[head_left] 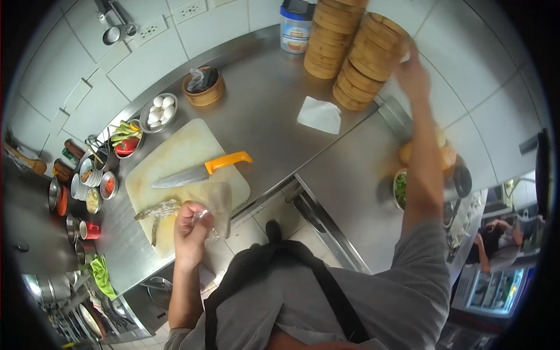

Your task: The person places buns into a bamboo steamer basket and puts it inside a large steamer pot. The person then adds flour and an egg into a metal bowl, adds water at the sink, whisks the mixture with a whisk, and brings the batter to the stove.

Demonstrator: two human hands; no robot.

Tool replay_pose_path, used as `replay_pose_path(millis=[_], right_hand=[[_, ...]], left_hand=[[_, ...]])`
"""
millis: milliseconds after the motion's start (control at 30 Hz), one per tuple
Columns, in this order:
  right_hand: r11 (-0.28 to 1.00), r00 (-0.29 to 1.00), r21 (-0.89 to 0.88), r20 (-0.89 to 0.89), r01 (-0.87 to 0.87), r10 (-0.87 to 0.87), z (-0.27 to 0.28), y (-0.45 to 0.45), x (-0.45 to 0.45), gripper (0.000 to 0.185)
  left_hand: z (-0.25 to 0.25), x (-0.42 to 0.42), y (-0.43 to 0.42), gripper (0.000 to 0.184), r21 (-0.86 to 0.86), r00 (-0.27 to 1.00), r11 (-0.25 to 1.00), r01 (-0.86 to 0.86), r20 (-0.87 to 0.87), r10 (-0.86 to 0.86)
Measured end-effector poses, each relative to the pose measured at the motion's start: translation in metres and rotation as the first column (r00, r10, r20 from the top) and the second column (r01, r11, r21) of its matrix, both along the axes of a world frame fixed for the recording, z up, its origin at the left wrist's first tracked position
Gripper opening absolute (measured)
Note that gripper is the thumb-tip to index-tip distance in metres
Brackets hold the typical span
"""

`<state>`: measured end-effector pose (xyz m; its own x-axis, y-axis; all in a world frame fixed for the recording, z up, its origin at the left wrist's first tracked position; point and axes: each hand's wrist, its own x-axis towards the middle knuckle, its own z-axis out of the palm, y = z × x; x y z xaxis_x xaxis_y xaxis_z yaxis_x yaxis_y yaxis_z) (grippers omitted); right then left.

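Observation:
My left hand (193,228) is closed on a clear plastic bag (218,204), held up over the near edge of the white cutting board (198,137). A knife with an orange handle (228,162) lies on the board, its blade pointing left. Beside my left hand are a few raw shrimp (158,211) on the board. My right hand (413,74) reaches far out to the right stack of bamboo steamers (373,52), at its right side. Motion blurs its fingers, and a small white patch shows by them; whether it grips anything is unclear.
A white napkin (319,115) lies near the steamers. Behind the board stand a bowl of eggs (159,112), a bowl of vegetables (126,140) and a small bamboo steamer (203,87). A container of chopped greens (400,188) stands beneath my right arm. Another person (499,242) is at far right.

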<state>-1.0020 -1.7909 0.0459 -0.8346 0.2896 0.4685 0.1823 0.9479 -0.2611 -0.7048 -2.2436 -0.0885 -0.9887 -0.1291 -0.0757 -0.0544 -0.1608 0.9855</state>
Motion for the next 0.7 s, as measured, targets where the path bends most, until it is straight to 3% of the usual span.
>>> replay_pose_path(millis=[67, 167, 200, 267, 300, 367, 433, 500, 533, 600, 633, 667, 700], right_hand=[[0.987, 0.999, 0.150, 0.018, -0.050, 0.048, 0.013, 0.042, -0.074, 0.090], [0.965, 0.967, 0.133, 0.149, -0.227, 0.207, 0.017, 0.084, -0.119, 0.085], [0.983, 0.977, 0.117, 0.172, -0.144, 0.123, 0.033, 0.071, -0.108, 0.080], [0.903, 0.976, 0.413, -0.118, -0.120, 0.184, 0.013, 0.143, -0.164, 0.079], [0.968, 0.971, 0.071, 0.022, -0.241, 0.240, 0.045, 0.103, -0.123, 0.078], [0.941, 0.936, 0.077, -0.102, -0.330, 0.336, 0.047, 0.105, -0.132, 0.074], [0.854, 0.893, -0.264, -0.087, -0.449, 0.442, 0.051, 0.017, -0.069, 0.064], [0.636, 0.715, -0.370, -0.122, -0.677, 0.689, 0.024, -0.046, -0.034, 0.048], [0.460, 0.542, -0.367, -0.158, -0.808, 0.825, -0.003, -0.075, -0.019, 0.039], [0.304, 0.460, -0.654, -0.076, -0.693, 0.885, -0.023, -0.209, 0.075, 0.038], [0.249, 0.431, -0.770, -0.038, -0.587, 0.902, -0.033, -0.276, 0.122, 0.038], [0.171, 0.246, -0.740, 0.008, -0.650, 0.969, -0.057, -0.319, 0.139, 0.042], [0.001, 0.050, -0.735, -0.045, -0.678, 0.998, -0.084, -0.366, 0.159, 0.048]], left_hand=[[0.008, 0.002, -0.008, 0.010, -0.063, 0.997, 0.995, -0.078, -0.018, 0.077], [0.004, 0.006, -0.022, 0.009, -0.039, 0.984, 0.983, -0.178, -0.013, 0.178], [0.002, 0.008, -0.028, 0.008, -0.030, 0.975, 0.974, -0.223, -0.013, 0.223], [0.001, 0.014, -0.042, 0.007, -0.050, 0.972, 0.971, -0.235, 0.005, 0.235], [0.003, 0.018, -0.047, 0.009, -0.076, 0.965, 0.963, -0.259, 0.019, 0.261], [0.008, 0.023, -0.059, 0.010, -0.078, 0.942, 0.939, -0.334, -0.003, 0.335], [0.003, 0.036, -0.085, 0.005, 0.039, 0.900, 0.900, -0.435, -0.029, 0.436], [0.003, 0.054, -0.114, 0.005, 0.106, 0.806, 0.810, -0.577, -0.087, 0.585], [0.005, 0.065, -0.131, 0.007, 0.121, 0.759, 0.767, -0.630, -0.112, 0.641], [0.019, 0.092, -0.158, 0.007, 0.066, 0.636, 0.652, -0.755, -0.164, 0.754], [0.019, 0.111, -0.182, 0.006, 0.079, 0.645, 0.675, -0.734, -0.230, 0.728], [0.029, 0.128, -0.197, 0.004, 0.102, 0.590, 0.624, -0.775, -0.236, 0.772], [0.029, 0.147, -0.218, 0.004, 0.097, 0.562, 0.598, -0.795, -0.251, 0.788]])
